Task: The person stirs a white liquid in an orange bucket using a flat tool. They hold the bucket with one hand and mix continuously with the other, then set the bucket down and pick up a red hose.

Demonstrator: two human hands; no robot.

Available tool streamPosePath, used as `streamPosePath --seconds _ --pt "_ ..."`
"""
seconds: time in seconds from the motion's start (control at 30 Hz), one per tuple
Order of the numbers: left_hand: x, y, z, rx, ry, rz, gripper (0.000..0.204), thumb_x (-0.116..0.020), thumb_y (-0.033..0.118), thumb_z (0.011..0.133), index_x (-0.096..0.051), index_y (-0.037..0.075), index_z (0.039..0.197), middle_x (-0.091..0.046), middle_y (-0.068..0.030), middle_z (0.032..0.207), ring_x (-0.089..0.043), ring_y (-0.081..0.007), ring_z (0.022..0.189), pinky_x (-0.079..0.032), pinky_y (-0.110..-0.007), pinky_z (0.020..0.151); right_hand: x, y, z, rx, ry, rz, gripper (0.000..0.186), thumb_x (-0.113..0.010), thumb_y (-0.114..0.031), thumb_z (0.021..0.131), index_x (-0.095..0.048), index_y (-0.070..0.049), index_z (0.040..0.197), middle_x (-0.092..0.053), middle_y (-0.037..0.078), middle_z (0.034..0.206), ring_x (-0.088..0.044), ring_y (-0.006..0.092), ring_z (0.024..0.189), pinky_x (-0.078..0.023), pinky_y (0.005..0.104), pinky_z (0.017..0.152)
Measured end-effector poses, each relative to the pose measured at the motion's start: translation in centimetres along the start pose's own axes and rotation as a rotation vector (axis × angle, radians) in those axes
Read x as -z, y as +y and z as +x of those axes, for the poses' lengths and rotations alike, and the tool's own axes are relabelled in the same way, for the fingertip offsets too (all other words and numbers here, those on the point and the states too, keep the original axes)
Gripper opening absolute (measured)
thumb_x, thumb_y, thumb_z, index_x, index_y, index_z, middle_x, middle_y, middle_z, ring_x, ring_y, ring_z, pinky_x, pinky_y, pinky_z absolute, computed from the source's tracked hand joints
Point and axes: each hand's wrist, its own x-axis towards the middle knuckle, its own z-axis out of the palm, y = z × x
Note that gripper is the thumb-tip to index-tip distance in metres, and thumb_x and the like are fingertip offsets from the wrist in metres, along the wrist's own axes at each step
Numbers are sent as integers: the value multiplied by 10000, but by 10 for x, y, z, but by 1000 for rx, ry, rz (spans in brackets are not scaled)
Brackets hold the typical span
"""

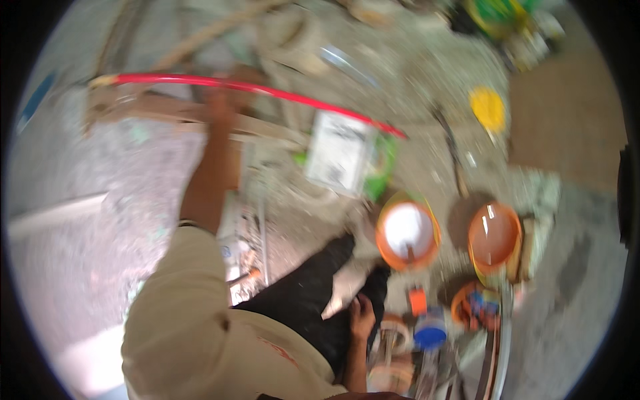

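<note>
My left arm reaches far ahead, and my left hand (223, 100), blurred by motion, is closed round a long red pole (293, 97). The pole slants across the far side, with a pale tip at its left end and a darker tip at its right. My right hand (362, 317) hangs low beside my dark trousers (303, 267). Its fingers are loosely bent and apart, with nothing visible in them. Under the pole's right part lies a white printed box or sheet (339, 152), next to something green (381, 167).
An orange bucket (437, 233) holds white stuff; a second orange bucket (519, 233) holds brownish liquid. Nearby are a blue lid (430, 337), an orange tub of tools (460, 308) and a yellow disc (488, 110). Wooden planks (150, 107) lie at the far left, a brown board (567, 120) at right.
</note>
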Motion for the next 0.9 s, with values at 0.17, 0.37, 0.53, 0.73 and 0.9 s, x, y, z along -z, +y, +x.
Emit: streamPosePath --seconds 0.17,0.37,0.53,0.73,0.9 --pt "-23 35 0 -160 119 -206 518 -813 133 937 -521 165 1364 -706 -6 1083 -696 -132 923 -574 -340 690 -29 19 29 199 72 -137 412 -742 -312 990 -713 47 1188 -748 135 933 -688 211 781 -566 355 734" --pt "-1 105 7 -289 105 -388 702 -849 43 871 -450 122 1443 -729 -80 1138 -739 -204 1004 -578 -368 746 -40 -25 22 291 196 -419 378 -759 -306 927 -766 -21 1175 -782 202 1004 -760 363 909 -586 459 860" --pt "33 131 26 -241 63 -284 499 -889 169 872 -600 173 1279 -700 16 1087 -710 -167 1029 -581 -362 772 -35 -6 34 395 188 -421 371 -728 -348 949 -759 -23 1124 -775 166 905 -756 302 833 -594 448 796" --pt "75 90 -54 98 -149 -77 774 -797 384 980 -412 109 1593 -607 -109 1493 -550 -254 1426 -417 -503 1181 -20 -27 11 198 167 -380 426 -725 -280 994 -694 36 1278 -748 104 925 -702 163 796 -568 329 738" --pt "152 -63 -120 482 -476 252 415 -736 462 1012 -687 163 1295 -708 12 1098 -694 -159 1016 -547 -349 878 -37 -48 1 11 146 -323 428 -722 -292 992 -702 17 1287 -758 107 939 -733 184 803 -584 340 752"
